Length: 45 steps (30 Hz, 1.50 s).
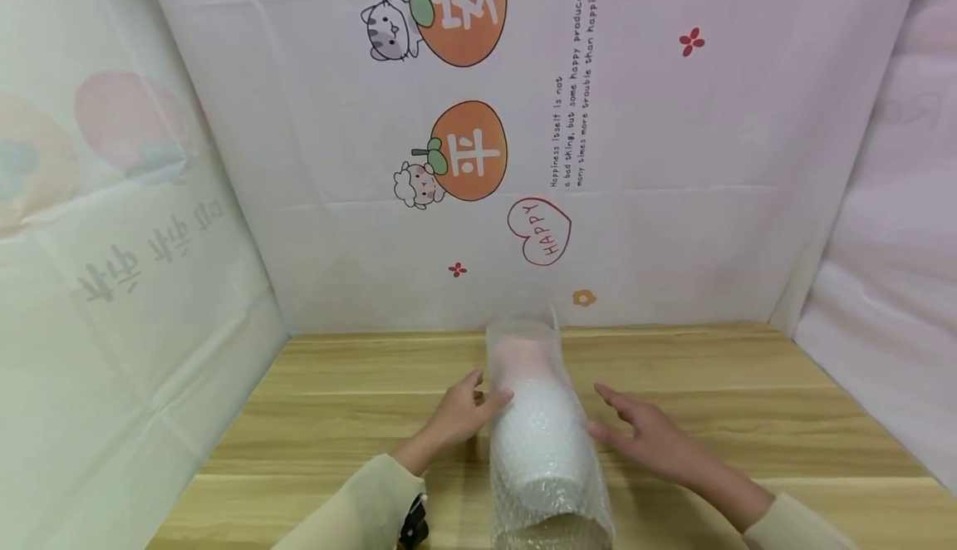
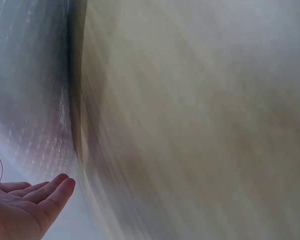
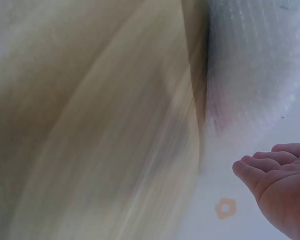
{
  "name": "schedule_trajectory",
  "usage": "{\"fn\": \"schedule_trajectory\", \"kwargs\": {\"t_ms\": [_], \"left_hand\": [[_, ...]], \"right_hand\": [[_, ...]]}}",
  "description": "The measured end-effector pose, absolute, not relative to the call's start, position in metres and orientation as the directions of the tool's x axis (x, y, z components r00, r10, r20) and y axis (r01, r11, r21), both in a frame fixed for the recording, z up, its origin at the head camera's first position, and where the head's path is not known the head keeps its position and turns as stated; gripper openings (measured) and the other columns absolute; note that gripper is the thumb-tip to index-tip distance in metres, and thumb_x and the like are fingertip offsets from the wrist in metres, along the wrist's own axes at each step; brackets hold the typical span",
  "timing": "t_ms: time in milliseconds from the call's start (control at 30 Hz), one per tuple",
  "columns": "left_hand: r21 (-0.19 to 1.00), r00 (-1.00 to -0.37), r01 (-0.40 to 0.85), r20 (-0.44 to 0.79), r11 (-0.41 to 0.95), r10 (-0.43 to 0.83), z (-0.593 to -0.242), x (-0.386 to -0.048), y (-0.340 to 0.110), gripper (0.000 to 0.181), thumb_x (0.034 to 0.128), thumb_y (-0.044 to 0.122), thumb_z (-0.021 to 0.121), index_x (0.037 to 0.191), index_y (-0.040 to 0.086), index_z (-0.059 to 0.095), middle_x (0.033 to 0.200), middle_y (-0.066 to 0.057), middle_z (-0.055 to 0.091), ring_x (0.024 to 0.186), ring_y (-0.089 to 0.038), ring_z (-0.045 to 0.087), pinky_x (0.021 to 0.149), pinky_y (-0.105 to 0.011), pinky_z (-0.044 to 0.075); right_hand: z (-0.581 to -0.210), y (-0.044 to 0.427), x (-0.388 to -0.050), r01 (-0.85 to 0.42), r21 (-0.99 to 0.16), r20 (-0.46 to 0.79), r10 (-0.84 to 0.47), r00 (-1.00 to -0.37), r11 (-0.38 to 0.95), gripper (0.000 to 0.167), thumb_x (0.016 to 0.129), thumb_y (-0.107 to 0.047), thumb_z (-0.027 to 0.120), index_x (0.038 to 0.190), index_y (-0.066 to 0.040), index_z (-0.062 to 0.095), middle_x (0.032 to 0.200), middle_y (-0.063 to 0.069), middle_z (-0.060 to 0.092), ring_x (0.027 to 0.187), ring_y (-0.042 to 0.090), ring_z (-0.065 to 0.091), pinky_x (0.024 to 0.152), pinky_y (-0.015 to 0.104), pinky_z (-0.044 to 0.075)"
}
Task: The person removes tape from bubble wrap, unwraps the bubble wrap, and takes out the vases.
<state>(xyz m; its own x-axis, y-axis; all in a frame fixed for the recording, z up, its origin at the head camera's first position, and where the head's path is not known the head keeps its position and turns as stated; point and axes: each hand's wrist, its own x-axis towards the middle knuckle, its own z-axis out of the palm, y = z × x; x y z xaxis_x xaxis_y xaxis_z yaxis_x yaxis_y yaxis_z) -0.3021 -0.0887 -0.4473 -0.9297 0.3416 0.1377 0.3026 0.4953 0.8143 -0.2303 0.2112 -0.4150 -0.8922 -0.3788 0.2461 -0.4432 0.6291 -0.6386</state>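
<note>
A long white item with a pinkish far end, wrapped in clear bubble wrap (image 1: 538, 434), lies lengthwise on the wooden table; its exact kind is hidden by the wrap. At its left side is my left hand (image 1: 459, 413), the thumb against or just over the wrap. My right hand (image 1: 650, 438) is held along the right side, thumb close to the wrap; whether it touches, I cannot tell. In the left wrist view, the fingers of the left hand (image 2: 25, 210) extend loosely near the wrap. Straight fingers of the right hand (image 3: 285, 185) show in the right wrist view.
The wood-grain table (image 1: 336, 425) meets a white printed cloth (image 1: 643, 143) hanging behind it. More cloth hangs at the left (image 1: 97, 351) and at the right side. A black object (image 1: 414, 523) sits by the left sleeve.
</note>
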Motion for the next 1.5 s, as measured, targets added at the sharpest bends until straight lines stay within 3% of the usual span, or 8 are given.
{"fn": "schedule_trajectory", "kwargs": {"t_ms": [267,700,933,1167,1500], "left_hand": [[0.84,-0.944,0.256,0.112,0.478,0.31,-0.449,-0.301,-0.079,0.087,0.0918,0.059,0.055,0.144,-0.007,0.035,0.141,-0.029,0.042,0.117,-0.041,0.054,0.093,-0.05,0.047],[0.881,-0.969,0.152,0.043,0.448,0.244,-0.446,-0.297,-0.066,0.09,0.0896,0.062,0.055,0.145,-0.006,0.035,0.139,-0.026,0.046,0.126,-0.039,0.045,0.1,-0.052,0.04],[0.926,-0.976,0.104,0.025,0.364,0.216,-0.446,-0.295,-0.06,0.086,0.0892,0.058,0.06,0.139,-0.009,0.04,0.136,-0.027,0.048,0.125,-0.04,0.046,0.101,-0.052,0.039],[0.933,-0.978,0.084,0.01,0.351,0.207,-0.447,-0.292,-0.057,0.098,0.0866,0.06,0.062,0.145,-0.012,0.029,0.146,-0.03,0.035,0.134,-0.042,0.034,0.107,-0.053,0.03],[0.956,-0.972,0.053,-0.016,0.288,0.233,-0.448,-0.291,-0.055,0.1,0.0872,0.057,0.063,0.148,-0.01,0.02,0.15,-0.029,0.028,0.138,-0.042,0.027,0.109,-0.054,0.027]], "right_hand": [[-0.421,0.207,-0.224,-0.393,-0.703,0.185,-0.381,-0.906,0.593,0.066,0.098,-0.034,0.058,0.143,0.01,0.038,0.144,0.03,0.038,0.116,0.054,0.049,0.096,0.057,0.041],[-0.427,0.202,-0.224,-0.365,-0.841,0.17,-0.446,-0.879,0.4,0.06,0.102,-0.02,0.052,0.138,0.023,0.031,0.136,0.041,0.039,0.123,0.051,0.043,0.095,0.047,0.044],[-0.43,0.197,-0.221,-0.325,-0.883,0.154,-0.446,-0.882,0.338,0.061,0.101,-0.019,0.053,0.139,0.022,0.029,0.139,0.038,0.038,0.127,0.049,0.04,0.095,0.036,0.045],[-0.431,0.191,-0.22,-0.305,-0.891,0.152,-0.413,-0.898,0.337,0.062,0.101,-0.02,0.054,0.139,0.023,0.029,0.139,0.037,0.039,0.128,0.045,0.04,0.091,0.017,0.04],[-0.433,0.189,-0.225,-0.246,-0.911,0.108,-0.382,-0.918,0.331,0.065,0.101,-0.023,0.055,0.142,0.019,0.028,0.142,0.035,0.037,0.13,0.044,0.039,0.095,0.032,0.043]]}}
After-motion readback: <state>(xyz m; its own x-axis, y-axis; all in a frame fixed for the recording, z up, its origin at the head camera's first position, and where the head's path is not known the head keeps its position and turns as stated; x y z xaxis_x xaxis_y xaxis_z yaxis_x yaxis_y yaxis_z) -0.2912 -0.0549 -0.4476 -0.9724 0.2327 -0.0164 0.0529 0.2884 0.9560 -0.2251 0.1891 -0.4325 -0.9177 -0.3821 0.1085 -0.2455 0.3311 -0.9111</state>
